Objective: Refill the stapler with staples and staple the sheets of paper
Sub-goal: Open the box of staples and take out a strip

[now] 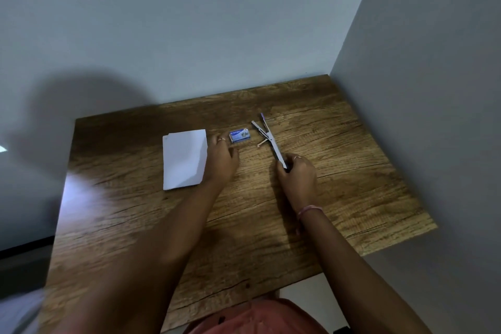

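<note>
a wooden desk [352, 198] set into a corner between grey walls. white sheets of paper [184, 161] lie toward its left edge. the left hand [221, 160] rests loosely curled, holding nothing, between the paper and a small blue staple box [239, 136], fingertips just beside the box. right of the box, a metal stapler [267, 138] lies swung open toward the desk's far edge. the right hand [296, 173] grips the stapler's near end, fingers closed around it.

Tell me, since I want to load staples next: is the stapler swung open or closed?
Open. The stapler lies on the table with its arms splayed in a V, the right hand gripping its near end.
</note>
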{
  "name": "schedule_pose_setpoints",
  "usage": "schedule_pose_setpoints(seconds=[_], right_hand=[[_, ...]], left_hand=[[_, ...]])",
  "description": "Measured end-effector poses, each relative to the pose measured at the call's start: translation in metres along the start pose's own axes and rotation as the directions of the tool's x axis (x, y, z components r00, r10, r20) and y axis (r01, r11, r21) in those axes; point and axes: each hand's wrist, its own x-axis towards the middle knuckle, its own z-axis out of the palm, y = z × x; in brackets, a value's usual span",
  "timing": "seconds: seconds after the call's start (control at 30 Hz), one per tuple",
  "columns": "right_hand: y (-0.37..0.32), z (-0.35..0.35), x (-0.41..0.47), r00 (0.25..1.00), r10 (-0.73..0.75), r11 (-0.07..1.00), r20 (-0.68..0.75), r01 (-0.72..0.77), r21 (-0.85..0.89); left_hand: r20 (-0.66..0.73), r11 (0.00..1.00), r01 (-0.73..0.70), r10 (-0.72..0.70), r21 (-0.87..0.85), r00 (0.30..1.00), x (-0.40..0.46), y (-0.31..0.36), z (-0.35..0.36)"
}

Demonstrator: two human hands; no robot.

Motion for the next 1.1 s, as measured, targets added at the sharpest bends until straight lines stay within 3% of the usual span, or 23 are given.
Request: schedule_pose_setpoints(seconds=[0.33,0.6,0.9,1.1], right_hand=[[0.002,0.000,0.002,0.997,0.073,0.997,-0.027,-0.072,0.022],[0.000,-0.001,0.004,0.992,0.112,0.994,-0.059,-0.111,0.024],[0.001,-0.002,0.015,0.983,0.181,0.983,-0.037,-0.183,-0.034],[0.002,-0.008,0.010,0.985,0.165,0.986,-0.042,-0.166,-0.007]], left_hand=[[0.244,0.920,-0.224,0.148,0.323,0.958,0.027,0.004,0.004],[0.185,0.975,-0.049,0.008,0.218,0.983,0.022,-0.004,0.005],[0.115,0.970,-0.131,0.109,0.204,0.987,0.002,-0.007,0.004],[0.099,0.993,-0.096,0.088,0.072,0.991,-0.014,-0.011,0.002]])
